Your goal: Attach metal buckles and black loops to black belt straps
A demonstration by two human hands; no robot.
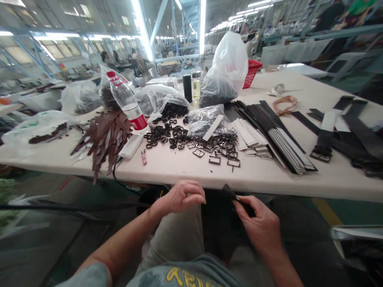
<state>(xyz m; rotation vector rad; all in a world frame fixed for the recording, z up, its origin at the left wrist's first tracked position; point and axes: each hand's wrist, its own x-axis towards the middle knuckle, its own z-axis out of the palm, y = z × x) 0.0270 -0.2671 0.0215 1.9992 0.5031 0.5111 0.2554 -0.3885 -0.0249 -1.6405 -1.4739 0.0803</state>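
In front of the table edge, my right hand [260, 219] is closed on a black strap [230, 193], which looks like a belt end; its tip points up and left. My left hand [185, 195] hovers over my lap with its fingers curled and the thumb close to them. Whatever it may hold is hidden. On the table nearest the hands are loose metal buckle frames [214, 160], with black strap loops [170, 133] heaped behind and to the left. Black and white strips [281, 143] are stacked to the right, beside white pieces [247, 133].
Brown strips [107, 135] hang over the front edge at left, near a plastic bottle [131, 107], a white bar [131, 146] and pink snips [144, 157]. A full plastic bag [226, 67] and red basket [252, 73] stand behind. Buckled belts [324, 139] lie at right.
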